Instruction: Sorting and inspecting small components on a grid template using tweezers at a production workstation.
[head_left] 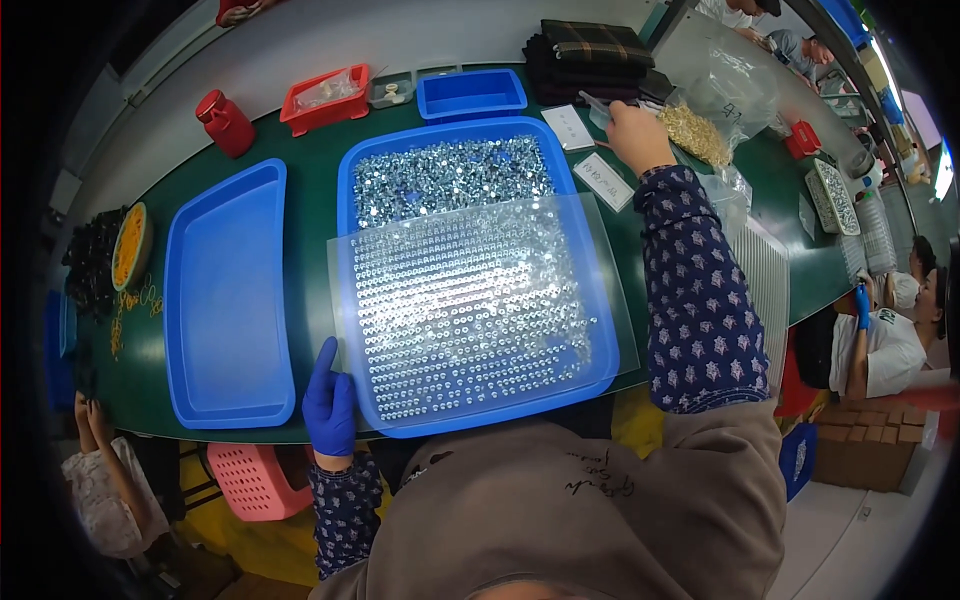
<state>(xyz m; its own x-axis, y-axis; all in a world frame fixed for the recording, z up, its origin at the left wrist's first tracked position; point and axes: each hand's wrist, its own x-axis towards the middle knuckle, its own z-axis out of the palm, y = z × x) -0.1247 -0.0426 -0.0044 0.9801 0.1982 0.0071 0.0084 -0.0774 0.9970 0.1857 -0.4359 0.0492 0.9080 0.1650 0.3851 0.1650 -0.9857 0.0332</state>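
My left hand, in a blue glove, is beside the lower left corner of a blue tray, its forefinger stretched out. Small shiny silver pieces lie heaped in the tray's far part. Over its nearer part lies a clear sheet with silver pieces in rows; toward its right side they are scattered. My bare right hand is stretched to the far right, fingers closed at a small clear plastic piece, perhaps a scoop. White written cards lie close by.
Left stands another blue tray, bare inside. Farther back are a red bottle, a red basket, a small blue bin and folded dark cloth. Gold pieces in a clear bag lie right. People sit at both sides.
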